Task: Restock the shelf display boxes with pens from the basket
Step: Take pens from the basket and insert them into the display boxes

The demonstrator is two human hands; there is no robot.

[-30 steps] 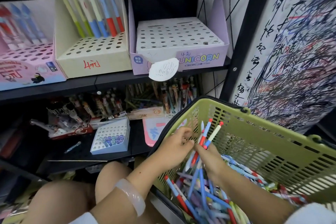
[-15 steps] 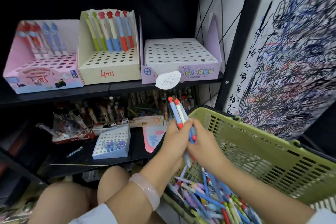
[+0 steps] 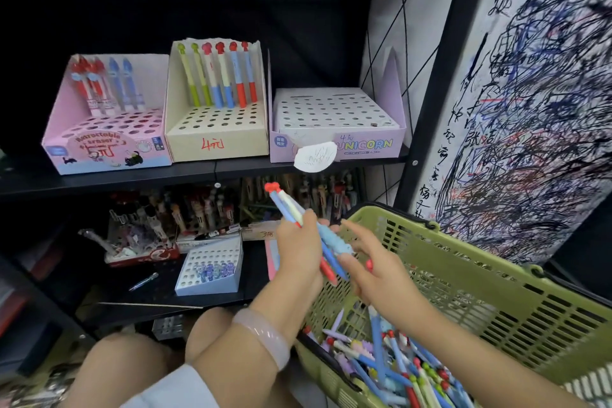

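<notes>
Your left hand [image 3: 299,250] has lifted a small bunch of pens [image 3: 291,210] up out of the basket [image 3: 463,278], so they are ready to go into a box. Its fingers curl tight around them. Your right hand [image 3: 377,272] is just beside it, fingers loose, touching the pen ends. Below your hands, the basket still holds lots of pens. Up above your hands, the purple box [image 3: 337,122] has no pens. The cream box [image 3: 217,119] and the pink box [image 3: 106,129] each have one back row.
</notes>
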